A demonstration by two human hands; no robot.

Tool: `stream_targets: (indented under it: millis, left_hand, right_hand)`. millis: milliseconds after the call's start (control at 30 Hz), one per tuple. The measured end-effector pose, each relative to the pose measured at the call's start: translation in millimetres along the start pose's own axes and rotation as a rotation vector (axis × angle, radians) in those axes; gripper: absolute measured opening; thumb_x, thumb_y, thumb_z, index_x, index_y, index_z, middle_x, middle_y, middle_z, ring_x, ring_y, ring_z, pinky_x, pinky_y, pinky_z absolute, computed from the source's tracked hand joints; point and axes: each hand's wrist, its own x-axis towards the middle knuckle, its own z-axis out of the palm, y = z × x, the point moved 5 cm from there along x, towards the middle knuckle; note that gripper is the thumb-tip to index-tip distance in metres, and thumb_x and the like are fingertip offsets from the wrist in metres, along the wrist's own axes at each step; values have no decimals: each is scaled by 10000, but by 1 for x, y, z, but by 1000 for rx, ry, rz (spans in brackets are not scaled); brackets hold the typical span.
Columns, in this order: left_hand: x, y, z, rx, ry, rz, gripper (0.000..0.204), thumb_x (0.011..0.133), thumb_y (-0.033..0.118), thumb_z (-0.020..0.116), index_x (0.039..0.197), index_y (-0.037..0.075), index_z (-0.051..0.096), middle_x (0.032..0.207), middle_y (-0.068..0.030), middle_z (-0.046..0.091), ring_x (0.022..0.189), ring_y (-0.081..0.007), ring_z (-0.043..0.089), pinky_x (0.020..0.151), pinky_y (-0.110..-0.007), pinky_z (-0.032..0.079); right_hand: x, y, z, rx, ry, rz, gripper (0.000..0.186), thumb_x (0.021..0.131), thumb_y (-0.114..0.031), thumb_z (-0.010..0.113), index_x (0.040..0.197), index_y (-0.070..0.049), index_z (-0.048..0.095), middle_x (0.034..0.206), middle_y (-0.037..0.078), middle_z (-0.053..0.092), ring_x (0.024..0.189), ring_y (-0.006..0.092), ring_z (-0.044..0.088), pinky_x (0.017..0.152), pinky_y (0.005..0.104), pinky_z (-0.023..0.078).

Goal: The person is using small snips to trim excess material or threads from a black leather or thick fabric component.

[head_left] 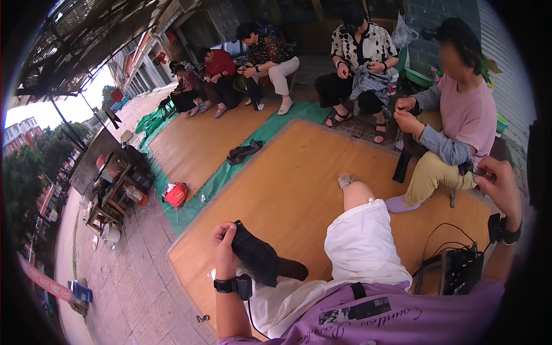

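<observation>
My left hand [225, 236] is closed on the upper end of a dark, sock-shaped piece of cloth [257, 253]. The cloth droops to the right over my white shorts, and its narrower brownish tip points right. Raised at the far right, my right hand [499, 183] has its thumb and forefinger pinched together. Something small and dark shows by those fingertips, too small to make out. My right hand is well apart from the cloth, near the knee of a seated person in a pink top [468, 112].
Wooden boards [270, 184] and green sheeting [244, 149] cover the ground. A dark garment [244, 152] and a red bag [175, 195] lie there. Several people sit along the back with small handwork. Black cables and a black box [463, 270] are beside my right arm.
</observation>
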Motion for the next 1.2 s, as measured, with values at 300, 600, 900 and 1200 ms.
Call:
stream_targets:
  millis: [300, 600, 900, 1200]
  left_hand:
    - [50, -37, 16, -25, -20, -138, 27, 927, 48, 637, 921, 25, 651, 834, 6, 650, 743, -56, 586, 685, -198, 456]
    - [137, -56, 40, 95, -49, -54, 52, 930, 70, 650, 945, 21, 647, 854, 20, 638, 775, -43, 564, 717, -186, 432]
    - [165, -174, 8, 22, -63, -375, 87, 946, 91, 651, 999, 23, 658, 890, -16, 690, 790, -60, 612, 710, -205, 469]
    - [212, -160, 14, -31, 25, -319, 89, 953, 99, 632, 996, 32, 670, 891, 0, 673, 816, -68, 599, 769, -220, 455]
  right_hand:
    - [150, -191, 142, 651, -396, -313, 169, 902, -135, 662, 947, 17, 601, 684, -26, 555, 567, 31, 521, 514, 203, 399]
    - [176, -254, 441, 893, -819, -298, 318, 909, -308, 682, 956, 6, 653, 668, 3, 582, 614, 76, 575, 562, 259, 424]
    - [160, -232, 558, 978, -900, -82, 247, 956, -226, 630, 1015, 13, 647, 696, -18, 571, 599, 55, 500, 547, 232, 392]
    - [187, -239, 574, 891, -857, -109, 289, 953, -249, 630, 1030, 23, 689, 674, -3, 581, 589, 66, 493, 544, 245, 405]
